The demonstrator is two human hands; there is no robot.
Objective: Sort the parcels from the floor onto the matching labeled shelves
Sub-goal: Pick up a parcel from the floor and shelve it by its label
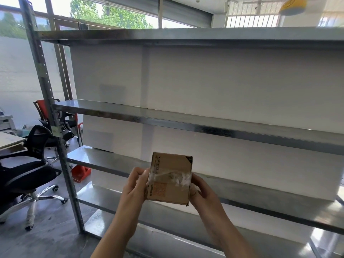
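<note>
**What things are made of**

The box (170, 180) is brown cardboard, dull and a bit rough, with shiny crinkly clear tape around its middle. The shelves (204, 125) are grey metal, smooth and a little shiny, with dull scuffed spots. The post (48, 101) at 9 o'clock is metal too, with small holes. The chairs (28, 175) at 8 o'clock have black cloth seats and shiny metal legs. The red bin (81, 173) looks like plastic. The floor (46, 239) is dark and glossy.
</note>
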